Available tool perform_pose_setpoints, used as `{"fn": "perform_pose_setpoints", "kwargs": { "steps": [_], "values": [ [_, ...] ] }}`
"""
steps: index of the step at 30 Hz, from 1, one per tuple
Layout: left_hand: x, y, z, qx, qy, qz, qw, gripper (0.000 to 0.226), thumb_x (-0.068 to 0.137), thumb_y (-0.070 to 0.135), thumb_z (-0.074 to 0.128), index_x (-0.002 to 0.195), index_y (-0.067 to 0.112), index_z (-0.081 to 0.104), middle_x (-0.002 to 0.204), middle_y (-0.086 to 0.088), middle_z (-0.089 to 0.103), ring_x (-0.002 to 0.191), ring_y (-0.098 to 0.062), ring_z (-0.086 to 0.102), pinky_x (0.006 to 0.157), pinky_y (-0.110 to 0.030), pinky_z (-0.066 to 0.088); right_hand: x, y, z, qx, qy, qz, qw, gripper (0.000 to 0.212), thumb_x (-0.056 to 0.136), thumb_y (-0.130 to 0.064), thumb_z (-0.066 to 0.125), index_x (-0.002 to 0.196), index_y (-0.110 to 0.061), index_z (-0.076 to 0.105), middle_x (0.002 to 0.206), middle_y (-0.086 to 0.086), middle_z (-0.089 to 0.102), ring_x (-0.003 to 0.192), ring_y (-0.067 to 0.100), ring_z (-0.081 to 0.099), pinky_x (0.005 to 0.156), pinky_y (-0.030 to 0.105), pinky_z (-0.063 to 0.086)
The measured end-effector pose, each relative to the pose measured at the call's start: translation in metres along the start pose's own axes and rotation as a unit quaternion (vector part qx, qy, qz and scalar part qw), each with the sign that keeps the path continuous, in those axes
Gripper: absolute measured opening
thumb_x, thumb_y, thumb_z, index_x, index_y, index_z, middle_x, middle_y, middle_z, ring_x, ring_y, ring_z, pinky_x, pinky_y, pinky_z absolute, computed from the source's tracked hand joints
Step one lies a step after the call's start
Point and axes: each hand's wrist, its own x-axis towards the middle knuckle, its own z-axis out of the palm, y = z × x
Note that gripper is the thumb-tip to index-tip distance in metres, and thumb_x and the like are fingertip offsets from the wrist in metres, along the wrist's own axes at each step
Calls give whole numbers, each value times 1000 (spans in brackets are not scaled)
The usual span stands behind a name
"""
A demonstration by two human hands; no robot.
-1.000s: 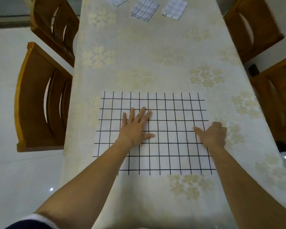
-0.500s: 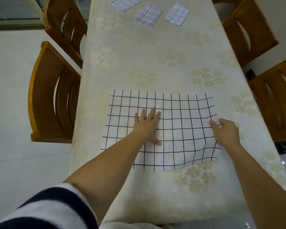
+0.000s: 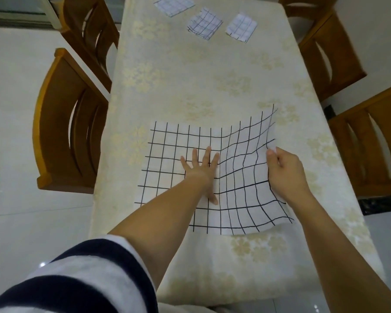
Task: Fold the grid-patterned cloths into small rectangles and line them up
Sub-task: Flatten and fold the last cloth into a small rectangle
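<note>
Your cloth [image 3: 174, 163] sits toward the near edge of the tabletop [image 3: 190, 75], its long axis running left to right in front of you. Left hand [image 3: 199, 170] is flat on its middle, fingers spread and straight, pinning it down. Right hand [image 3: 284, 172] pinches the right edge between thumb and fingers, and that edge is up off the tabletop, so the right half bows in the air while the left half lies flat. That's the relation to watch: the free edge is on your right, the pinned line is under your left palm, so the fold looks set to travel right over left. White, thin, black grid; the lines run straight on the left, bend and sag on the right. Three folded cloths [image 3: 204, 23] sit in a row along the far edge.
</note>
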Motion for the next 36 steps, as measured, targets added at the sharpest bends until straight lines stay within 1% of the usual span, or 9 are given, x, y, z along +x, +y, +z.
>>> {"fn": "perform_pose_setpoints", "kwargs": {
  "steps": [5,9,13,18,23,28,30,32,36],
  "values": [
    [-5,-19,-4,-81,70,59,992,153,55,74,83,157,28,-22,161,1,-36,149,-37,-26,115,-73,-5,0,-30,13,-19,-4,-25,1000,41,106,-22,37,65,-16,34,55,-1,36,52,14,33,51,28,25],
    [-21,-75,-4,-161,215,90,959,102,89,72,52,161,28,-3,166,5,-22,154,-28,-15,123,-52,-5,1,-56,33,-13,-38,-46,998,34,105,-19,36,75,-16,53,57,1,46,50,7,42,48,24,28],
    [-40,-161,17,-141,267,20,953,71,104,51,39,162,24,8,169,3,-5,155,-30,-4,125,-48,1,-1,-86,66,14,-77,-35,996,39,105,-18,37,141,-16,53,69,-8,53,61,4,50,55,8,36],
    [-48,-203,58,-15,249,17,968,73,100,67,8,159,32,-15,166,11,-20,152,-26,-22,124,-49,-9,-3,-122,120,3,-108,-49,993,53,103,-19,40,154,-9,31,92,10,68,90,25,64,89,30,50],
    [-46,-202,66,-38,306,12,951,71,98,67,1,160,33,-9,167,14,-14,154,-19,-17,125,-47,-4,4,-135,184,-52,-145,-37,987,61,99,-23,41,156,-8,23,97,17,70,97,30,65,85,38,54],
    [-52,-204,64,-144,372,11,917,56,108,43,13,161,26,11,169,10,8,154,-6,1,127,-33,1,1,-124,219,-37,-206,-45,977,79,97,-63,40,158,-18,19,112,7,69,109,22,63,93,39,51],
    [-57,-202,63,-240,408,-16,881,48,111,36,21,157,25,28,164,10,26,150,0,15,122,-18,-1,0,-105,220,-37,-169,-106,979,74,97,-61,41,157,-21,22,117,3,61,107,15,59,93,37,51],
    [-57,-203,62,-279,419,-29,864,44,111,31,25,151,23,42,157,8,40,146,0,22,119,-11,-2,4,-80,221,-113,-152,-174,966,75,97,-60,43,158,-24,18,148,5,41,135,21,41,111,41,39],
    [-50,-206,63,-236,414,-8,879,47,110,32,23,145,20,52,153,6,47,148,-6,28,126,-27,8,13,-53,232,-289,-249,-201,902,94,88,-79,27,157,-28,-13,165,0,-20,152,27,-16,124,48,-1]
  ]
}}
